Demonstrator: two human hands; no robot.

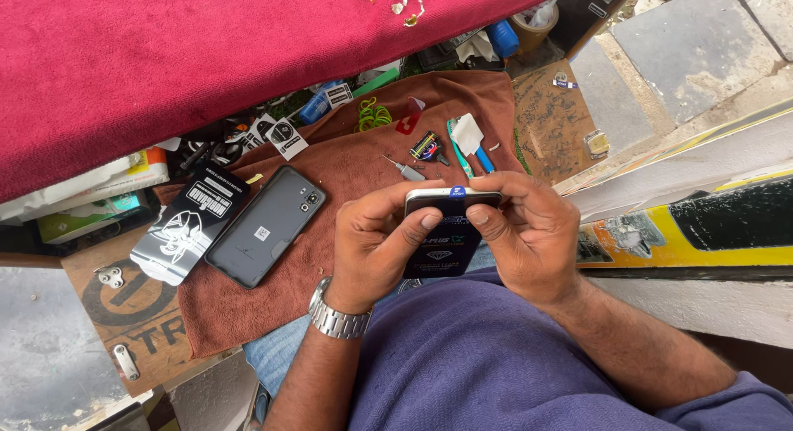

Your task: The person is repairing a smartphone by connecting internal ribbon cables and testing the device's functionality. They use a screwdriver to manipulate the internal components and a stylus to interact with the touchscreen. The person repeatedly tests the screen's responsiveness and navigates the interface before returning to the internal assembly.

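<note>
Both of my hands hold a smartphone [453, 198] edge-up in front of my chest, with a dark blue printed packet [440, 247] behind it. My left hand [376, 241], with a metal watch at the wrist, grips the phone's left end, thumb pressed on its near face. My right hand [533, 233] clasps the right end, thumb also on the near face. A small blue tab sticks up at the phone's top edge.
A second dark phone [266, 224] lies back-up on a brown cloth [347, 162], next to a black and white packet [188, 223]. Small tools, a toothbrush [462, 146] and green bands [373, 114] lie farther back. A red cloth [206, 51] covers the bench above.
</note>
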